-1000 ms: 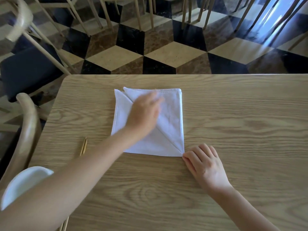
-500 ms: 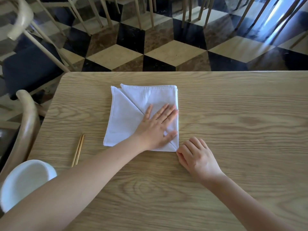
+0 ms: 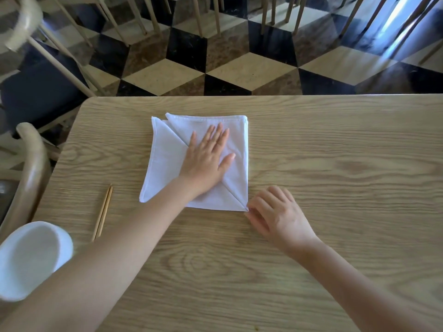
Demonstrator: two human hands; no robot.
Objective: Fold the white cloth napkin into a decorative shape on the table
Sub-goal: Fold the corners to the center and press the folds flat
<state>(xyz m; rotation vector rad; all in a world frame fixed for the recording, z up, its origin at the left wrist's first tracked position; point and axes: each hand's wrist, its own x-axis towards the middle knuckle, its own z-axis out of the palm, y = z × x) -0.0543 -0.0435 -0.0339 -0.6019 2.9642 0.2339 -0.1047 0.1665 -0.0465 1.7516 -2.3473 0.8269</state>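
The white cloth napkin lies flat on the wooden table, folded to a near square with a diagonal crease running from its upper left to its near right corner. My left hand rests palm down on the middle of it, fingers spread and pointing away from me. My right hand sits on the table at the napkin's near right corner, fingers curled, fingertips touching or pinching that corner point; which one I cannot tell.
A pair of wooden chopsticks lies left of the napkin. A white bowl stands at the near left table edge. Wooden chairs stand to the left and beyond the table on a chequered floor.
My left hand slid down along the crease toward the near right corner, then back up to the napkin's centre. My right hand stayed at the near right corner.
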